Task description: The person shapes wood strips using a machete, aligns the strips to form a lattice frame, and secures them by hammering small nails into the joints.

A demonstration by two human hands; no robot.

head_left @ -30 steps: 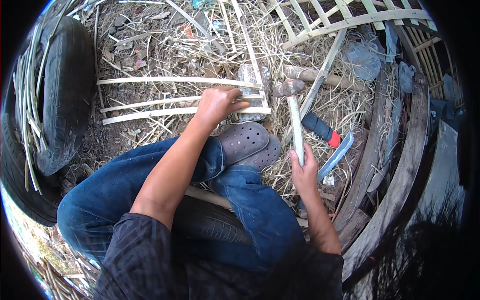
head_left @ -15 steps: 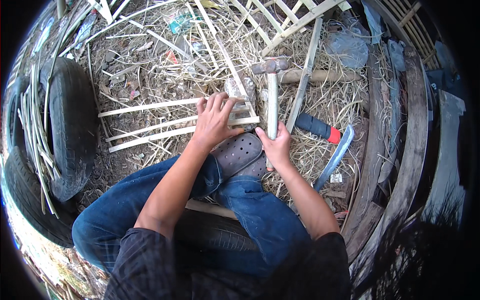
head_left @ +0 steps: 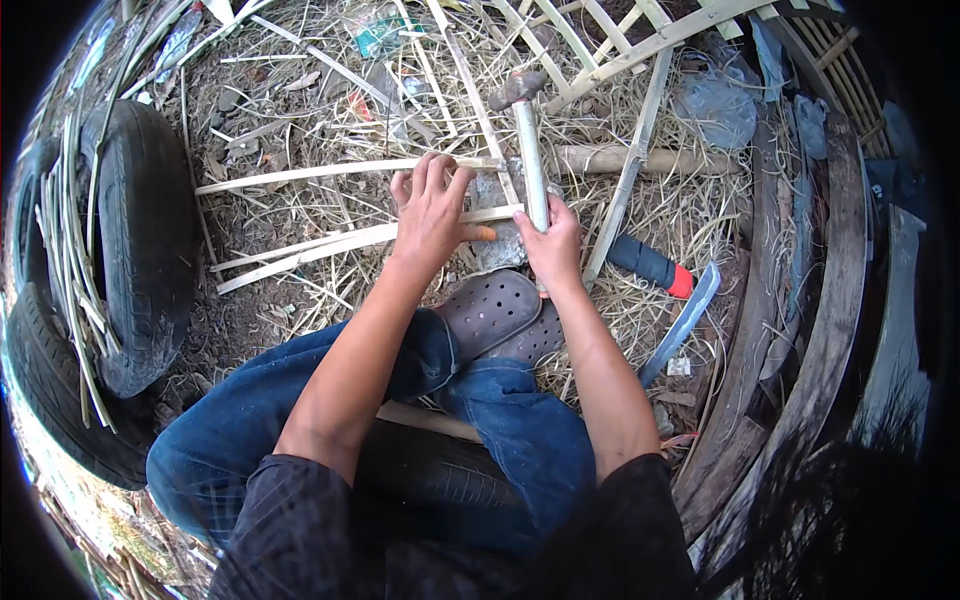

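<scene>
My left hand (head_left: 432, 208) reaches over several pale bamboo strips, its bent fingers at the far strip (head_left: 310, 174) and its thumb beside the nearer strips (head_left: 310, 253). These strips run leftward and meet a long upright strip (head_left: 468, 85) at their right ends. My right hand (head_left: 553, 243) is wrapped round the light handle of a hammer (head_left: 530, 150). The hammer's dark metal head points away from me, tilted a little left. Below the strips' joined ends lies a grey stone block (head_left: 492, 247), partly hidden by my left hand.
My clogs (head_left: 490, 305) are close below the hands. To the right lie a machete blade (head_left: 682, 325) and a dark, red-ended cylindrical handle (head_left: 650, 265). Old tyres (head_left: 150, 250) stand left, weathered planks (head_left: 835, 290) right. A bamboo lattice (head_left: 600, 70) lies at the far side.
The strips and both hands have shifted away from me, uncovering more of the stone block. The two nearer strips now converge under my left hand. The hammer head has tipped left.
</scene>
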